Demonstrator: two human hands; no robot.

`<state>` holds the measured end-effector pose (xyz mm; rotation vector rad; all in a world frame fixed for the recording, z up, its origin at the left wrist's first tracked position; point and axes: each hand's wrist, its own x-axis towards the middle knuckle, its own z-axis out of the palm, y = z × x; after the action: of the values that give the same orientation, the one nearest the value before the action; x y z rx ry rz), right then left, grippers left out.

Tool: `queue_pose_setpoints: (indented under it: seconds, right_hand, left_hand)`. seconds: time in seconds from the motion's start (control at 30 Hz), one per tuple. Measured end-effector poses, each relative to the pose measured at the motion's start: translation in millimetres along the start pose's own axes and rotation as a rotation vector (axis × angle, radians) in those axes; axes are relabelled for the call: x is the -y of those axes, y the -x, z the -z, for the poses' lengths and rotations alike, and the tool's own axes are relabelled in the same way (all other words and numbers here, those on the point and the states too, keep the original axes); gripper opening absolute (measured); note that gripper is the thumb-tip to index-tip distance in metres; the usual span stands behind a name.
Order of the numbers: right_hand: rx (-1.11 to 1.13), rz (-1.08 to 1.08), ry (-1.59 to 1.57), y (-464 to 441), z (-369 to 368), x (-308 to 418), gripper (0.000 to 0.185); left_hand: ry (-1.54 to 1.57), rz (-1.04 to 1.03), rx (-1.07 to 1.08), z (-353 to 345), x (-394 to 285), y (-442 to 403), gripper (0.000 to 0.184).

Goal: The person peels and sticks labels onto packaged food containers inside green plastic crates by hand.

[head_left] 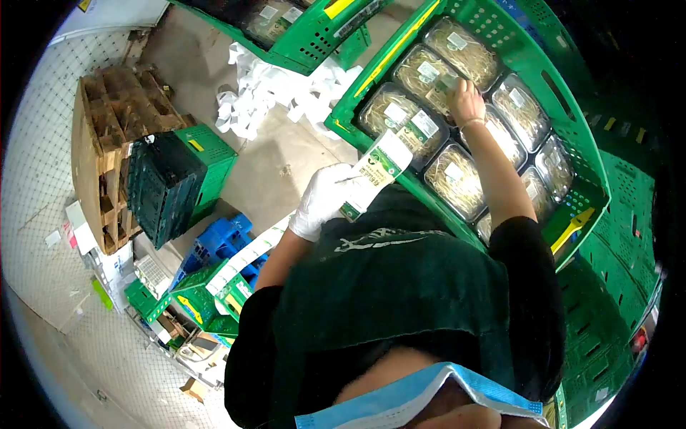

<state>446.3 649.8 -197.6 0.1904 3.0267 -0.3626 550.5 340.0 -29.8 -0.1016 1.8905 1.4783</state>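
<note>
My left hand [323, 200], in a white glove, is closed on a strip of green and white labels [382, 166] that trails down past my forearm. My bare right hand [466, 104] reaches into a green crate [421, 36] at the upper right. Its fingers are bent over a green label on a clear-lidded pack [421, 70]; whether they pinch the label cannot be made out. Several dark trays of pale, straw-like strands fill the crate. The nearer pack [404, 114] carries a white sticker and a green label.
Crumpled white backing strips [286, 89] lie on the floor ahead. Another green crate [307, 43] stands at the top. To the left are wooden pallets [118, 118], a dark folded crate stack [161, 186] and blue crates [221, 243]. Green crates [607, 229] are stacked on the right.
</note>
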Motion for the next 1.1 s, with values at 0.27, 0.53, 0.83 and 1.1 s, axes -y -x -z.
queue_pose_setpoints:
  seconds: [0.27,0.53,0.83,1.1]
  right_hand:
    - [0.727,0.172,-1.393,93.2,131.4,56.7,0.051]
    - [0.177,0.386,-0.926,124.0,157.9,83.1,0.012]
    - [-0.094,-0.014,-0.016,-74.4,53.1,-56.6,0.036]
    - [-0.23,-0.008,0.068,-11.6,23.2,-8.2,0.055]
  left_hand:
    - [0.321,-0.005,0.011,-23.8,-25.6,-4.4,0.024]
    - [-0.252,-0.286,-0.126,-51.6,-48.8,-22.4,0.012]
    - [-0.048,-0.107,-0.105,-14.8,-22.4,-12.2,0.014]
    - [0.324,0.091,0.023,-0.9,-21.7,5.8,0.027]
